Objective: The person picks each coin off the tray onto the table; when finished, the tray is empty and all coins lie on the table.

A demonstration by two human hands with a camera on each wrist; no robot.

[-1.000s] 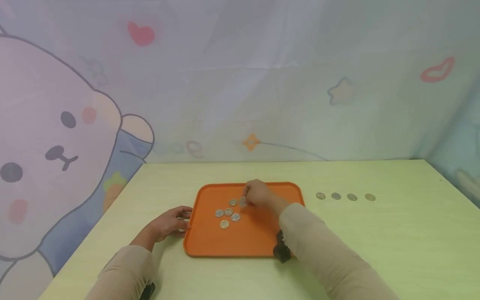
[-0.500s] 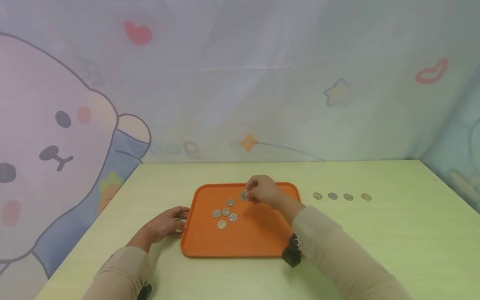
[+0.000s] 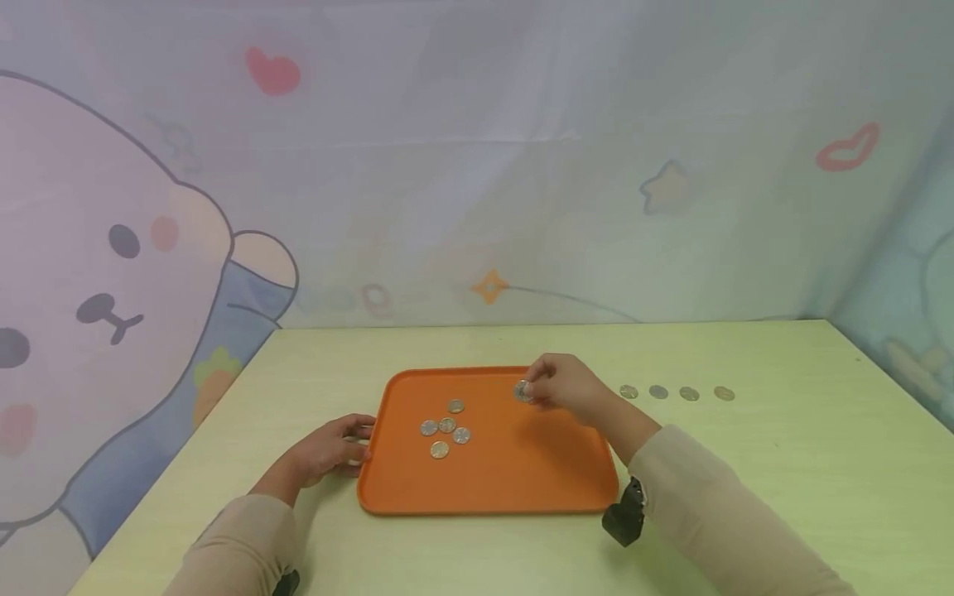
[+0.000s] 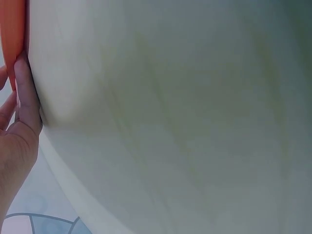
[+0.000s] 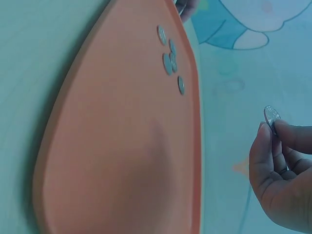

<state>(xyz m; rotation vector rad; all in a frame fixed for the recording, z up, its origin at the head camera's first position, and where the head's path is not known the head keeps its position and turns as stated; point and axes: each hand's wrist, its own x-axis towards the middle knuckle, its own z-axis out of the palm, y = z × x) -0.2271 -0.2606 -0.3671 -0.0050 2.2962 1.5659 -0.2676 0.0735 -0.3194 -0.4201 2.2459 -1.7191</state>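
My right hand (image 3: 572, 387) pinches a silvery coin (image 3: 522, 391) between thumb and fingertips, above the right half of an orange tray (image 3: 507, 488). The right wrist view shows this coin (image 5: 271, 116) held up clear of the tray. On the tray's left half lie several more coins (image 3: 447, 425), loosely grouped and flat. My left hand (image 3: 326, 451) rests at the tray's left rim, with fairly straight fingers touching it. In the left wrist view, the thumb (image 4: 28, 90) lies against the tray's outer edge (image 4: 12, 29).
To the right of the tray, a row of several coins (image 3: 689, 394) lies spaced out on the pale yellow table (image 3: 790, 480). A printed cloth backdrop (image 3: 462, 165) rises behind the table's far edge. A black wrist device (image 3: 624, 513) hangs under my right sleeve.
My right hand has lifted the coin from the tray and carried it to the right, away from the other coins. The left hand stays at the rim.
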